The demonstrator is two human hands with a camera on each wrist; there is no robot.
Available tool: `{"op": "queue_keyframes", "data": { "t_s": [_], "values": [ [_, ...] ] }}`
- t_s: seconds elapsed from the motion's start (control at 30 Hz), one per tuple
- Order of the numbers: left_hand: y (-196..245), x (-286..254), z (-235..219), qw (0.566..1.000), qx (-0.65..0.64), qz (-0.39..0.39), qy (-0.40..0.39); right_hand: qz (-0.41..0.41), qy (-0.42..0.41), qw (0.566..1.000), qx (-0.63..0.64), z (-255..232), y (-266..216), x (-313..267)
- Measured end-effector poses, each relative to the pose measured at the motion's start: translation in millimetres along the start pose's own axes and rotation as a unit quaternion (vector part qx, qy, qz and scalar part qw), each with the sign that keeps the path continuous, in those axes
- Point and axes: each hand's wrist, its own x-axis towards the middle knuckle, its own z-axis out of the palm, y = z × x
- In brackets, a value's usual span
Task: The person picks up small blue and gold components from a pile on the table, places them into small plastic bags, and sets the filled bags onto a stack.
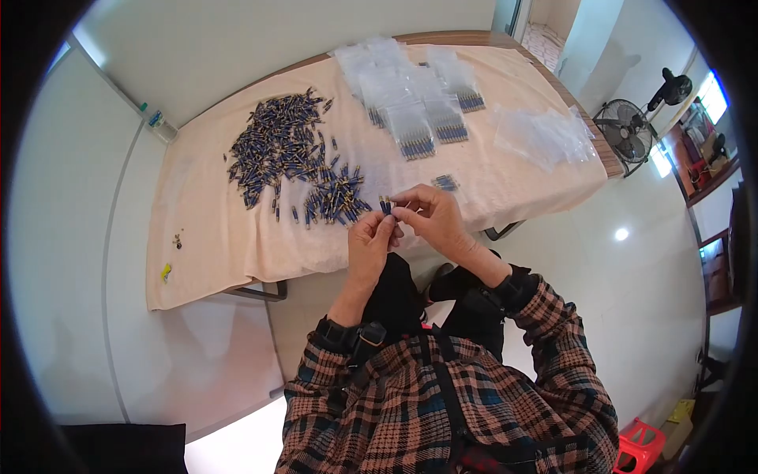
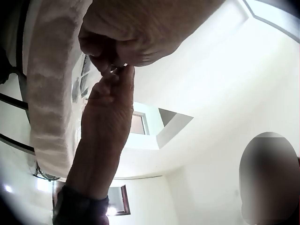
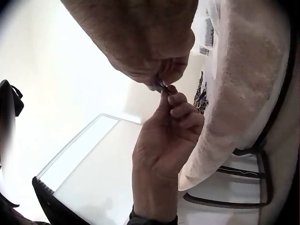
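Observation:
Just past the table's front edge, my left hand holds a few small blue pieces with brass-coloured ends upright between thumb and fingers. My right hand meets it from the right, thumb and fingertips pinching at the same pieces. Both wrist views show the fingertips of the two hands together, with the pieces mostly hidden between them. On the cloth just beyond the right hand lies a small group of similar pieces. A loose heap of them spreads to the left of the hands.
A larger pile of the blue pieces covers the cloth farther left. Filled clear bags lie at the back, flat clear bags at the right. A bottle and a small yellow item are by the left edge.

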Motion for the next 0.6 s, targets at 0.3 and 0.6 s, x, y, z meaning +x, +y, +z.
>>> {"op": "queue_keyframes", "data": {
  "t_s": [0.3, 0.6],
  "values": [
    [10.7, -1.2, 2.8, 0.991, 0.112, -0.030, -0.068, 0.106, -0.057, 0.990, 0.070, -20.4, 3.5, -3.2],
    [12.8, -7.8, 9.6, 0.970, 0.207, -0.041, -0.123, 0.136, -0.102, 0.981, 0.089, -35.4, 0.6, -20.7]
  ]
}}
